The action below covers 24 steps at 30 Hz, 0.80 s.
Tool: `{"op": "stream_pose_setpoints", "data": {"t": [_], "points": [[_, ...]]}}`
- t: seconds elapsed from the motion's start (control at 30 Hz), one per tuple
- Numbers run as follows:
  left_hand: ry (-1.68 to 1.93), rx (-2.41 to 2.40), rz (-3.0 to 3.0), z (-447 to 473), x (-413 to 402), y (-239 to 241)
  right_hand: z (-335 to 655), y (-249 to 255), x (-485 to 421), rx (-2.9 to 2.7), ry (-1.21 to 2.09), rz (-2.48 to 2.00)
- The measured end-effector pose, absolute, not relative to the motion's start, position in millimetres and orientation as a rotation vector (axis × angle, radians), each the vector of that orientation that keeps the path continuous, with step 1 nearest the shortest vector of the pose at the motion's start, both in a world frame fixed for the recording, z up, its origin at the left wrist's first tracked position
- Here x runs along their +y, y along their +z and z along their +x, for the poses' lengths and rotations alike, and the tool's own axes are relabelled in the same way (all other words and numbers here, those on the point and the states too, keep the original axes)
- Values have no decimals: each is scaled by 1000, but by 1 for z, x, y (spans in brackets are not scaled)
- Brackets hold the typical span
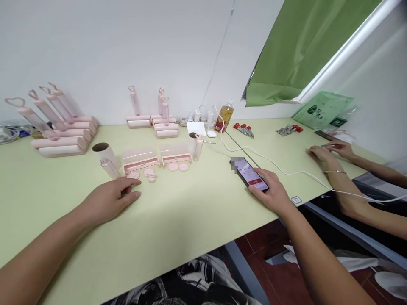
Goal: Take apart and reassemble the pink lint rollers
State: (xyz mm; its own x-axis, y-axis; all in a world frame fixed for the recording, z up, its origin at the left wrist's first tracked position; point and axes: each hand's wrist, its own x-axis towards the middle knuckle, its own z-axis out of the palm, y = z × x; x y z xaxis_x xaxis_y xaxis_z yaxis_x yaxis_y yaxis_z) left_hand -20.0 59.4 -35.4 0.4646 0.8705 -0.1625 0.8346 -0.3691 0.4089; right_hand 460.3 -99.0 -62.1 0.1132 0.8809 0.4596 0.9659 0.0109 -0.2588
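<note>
My left hand lies on the pale green table, fingers stretched toward small round pink caps and a clear pink handle; it holds nothing. My right hand rests on the lower end of a black phone with a lit screen, which lies flat on the table with a white cable beside it. Two pink roller covers sit just beyond the caps, and a white paper roll lies to their left.
Finished pink lint rollers are stacked at the far left and at the back middle. A drink bottle, power strip, red-handled tools and a green bag stand at the back right. Another person's hands rest on the table's right end.
</note>
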Motion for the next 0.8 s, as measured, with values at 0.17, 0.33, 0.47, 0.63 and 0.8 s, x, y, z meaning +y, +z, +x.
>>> {"op": "stream_pose_setpoints", "data": {"t": [0.17,0.33,0.47,0.63,0.8], "points": [[137,1416,2290,-20,60,-36,442,-60,-97,-1737,-401,-1782],[146,1413,2289,-18,57,-32,368,-37,-77,-1956,-261,-1403],[158,1402,2280,-17,55,-29,308,-21,-38,-2245,101,-1241],[195,1369,2277,-17,54,-32,245,-20,8,-2447,261,-1190],[230,1361,2289,-16,51,-32,205,-32,29,-2304,238,-1239]]}}
